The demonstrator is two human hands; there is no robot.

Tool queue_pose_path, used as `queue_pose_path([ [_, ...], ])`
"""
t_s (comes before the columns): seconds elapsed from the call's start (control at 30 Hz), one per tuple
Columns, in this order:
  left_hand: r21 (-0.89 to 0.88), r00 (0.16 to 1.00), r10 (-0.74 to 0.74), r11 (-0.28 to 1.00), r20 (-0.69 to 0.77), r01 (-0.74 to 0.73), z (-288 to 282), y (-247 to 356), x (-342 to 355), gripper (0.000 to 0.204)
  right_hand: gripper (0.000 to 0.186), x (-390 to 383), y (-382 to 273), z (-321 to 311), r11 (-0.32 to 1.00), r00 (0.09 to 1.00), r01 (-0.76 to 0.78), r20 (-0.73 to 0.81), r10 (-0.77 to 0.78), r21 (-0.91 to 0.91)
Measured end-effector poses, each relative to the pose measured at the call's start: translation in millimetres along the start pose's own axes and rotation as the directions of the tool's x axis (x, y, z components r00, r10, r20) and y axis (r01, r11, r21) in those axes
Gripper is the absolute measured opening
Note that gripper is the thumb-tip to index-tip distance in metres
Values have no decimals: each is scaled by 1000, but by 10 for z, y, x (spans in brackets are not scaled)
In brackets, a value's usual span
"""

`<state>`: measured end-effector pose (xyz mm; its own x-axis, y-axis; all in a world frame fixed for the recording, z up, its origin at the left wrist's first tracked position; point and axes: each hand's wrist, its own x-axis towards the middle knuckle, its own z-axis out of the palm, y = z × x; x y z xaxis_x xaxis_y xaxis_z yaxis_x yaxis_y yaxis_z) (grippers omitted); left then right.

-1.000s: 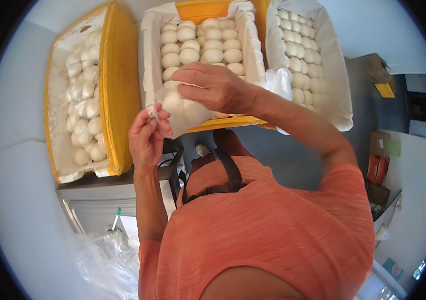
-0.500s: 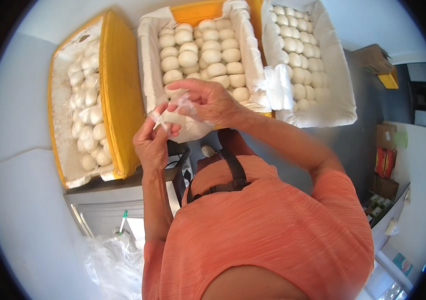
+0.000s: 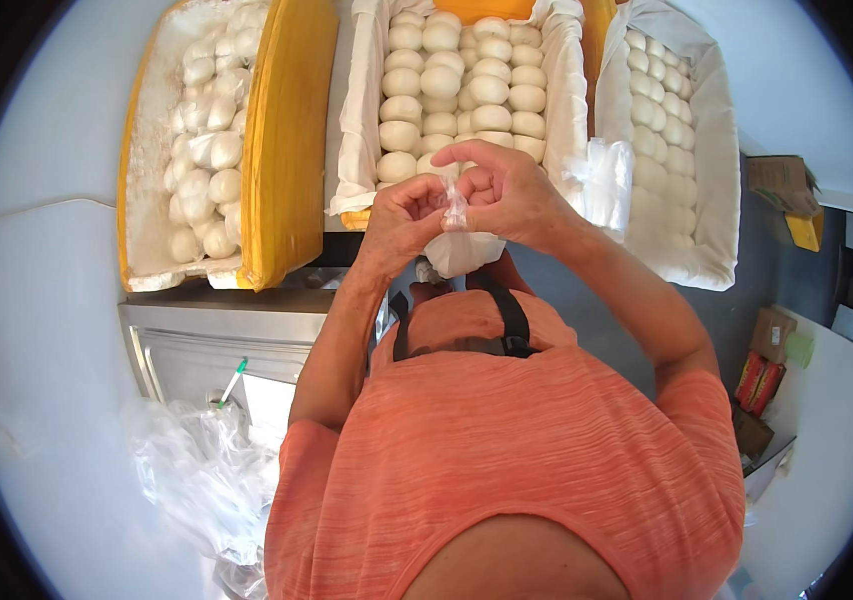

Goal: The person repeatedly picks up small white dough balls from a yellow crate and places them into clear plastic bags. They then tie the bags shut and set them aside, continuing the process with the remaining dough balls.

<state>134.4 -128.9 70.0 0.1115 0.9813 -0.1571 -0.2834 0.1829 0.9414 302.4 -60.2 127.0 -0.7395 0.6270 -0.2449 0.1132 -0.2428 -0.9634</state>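
The clear plastic bag (image 3: 462, 245) of white dough balls hangs between both hands, left hand (image 3: 402, 215) and right hand (image 3: 507, 190) pinched together on its twisted neck. Filling looks done; the tie seems unfinished. Beyond the hands, the yellow crates (image 3: 287, 150) hold many more balls.

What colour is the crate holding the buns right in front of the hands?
Yellow-orange, lined with white cloth; the crate shows best in the head view.
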Motion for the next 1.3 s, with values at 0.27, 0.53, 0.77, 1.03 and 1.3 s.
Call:
queue_pose_path([
  [0.27,-503,984,-144,861,-101,74,-292,-113,-167,13,20,-156,699,-481,977,962,-79,-242,127,198],
  [0.53,-308,985,-152,944,-86,119,-149,65,-175,36,34,-48,384,-120,894,992,-111,-3,125,434],
  [0.77,-33,989,-149,988,-5,149,-138,-145,-519,37,56,-113,567,299,836,953,-301,105,285,459],
  [1.03,-130,914,44,986,-403,-104,-668,286,-621,24,41,51,775,369,897,991,-56,-82,102,438],
  [1.3,898,584,690,398,-428,188,-1690,1600,-512,33,24,-380,1542,-989,959,385,41,-882,-273,-280],
])
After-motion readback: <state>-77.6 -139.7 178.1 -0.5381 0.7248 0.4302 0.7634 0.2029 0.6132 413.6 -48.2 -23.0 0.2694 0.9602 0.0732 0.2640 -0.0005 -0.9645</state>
